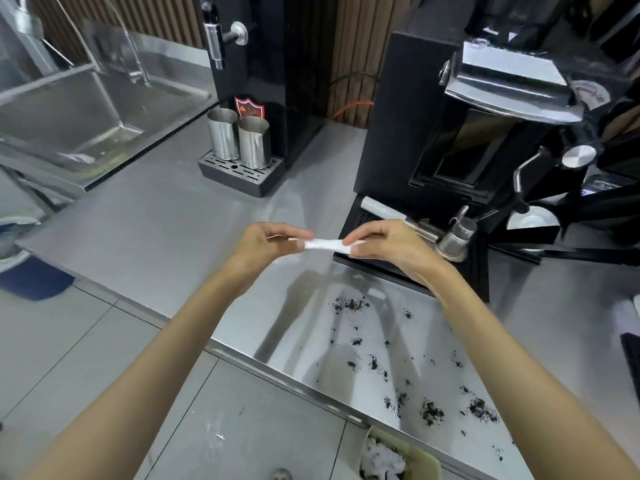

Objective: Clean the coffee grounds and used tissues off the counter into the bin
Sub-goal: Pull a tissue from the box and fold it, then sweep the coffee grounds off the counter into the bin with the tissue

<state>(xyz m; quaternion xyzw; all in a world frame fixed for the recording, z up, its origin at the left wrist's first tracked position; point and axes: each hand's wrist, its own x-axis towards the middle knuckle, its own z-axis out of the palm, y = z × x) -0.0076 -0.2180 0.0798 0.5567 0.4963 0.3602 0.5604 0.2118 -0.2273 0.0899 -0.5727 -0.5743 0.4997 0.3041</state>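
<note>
A white folded tissue (325, 244) is stretched between my two hands above the steel counter (166, 233). My left hand (266, 242) pinches its left end and my right hand (388, 242) pinches its right end. Dark coffee grounds (429, 412) lie scattered in small heaps across the near right part of the counter, below my right forearm, with another heap (349, 304) farther back. A beige bin (394, 459) holding crumpled white tissues stands on the floor just under the counter's front edge.
A black coffee machine (450, 126) with a drip tray (367, 261) and a small metal jug (457, 235) stands right behind my hands. Two steel cups (239, 138) sit on a grey tray at a black dispenser. A sink (83, 102) is at the far left.
</note>
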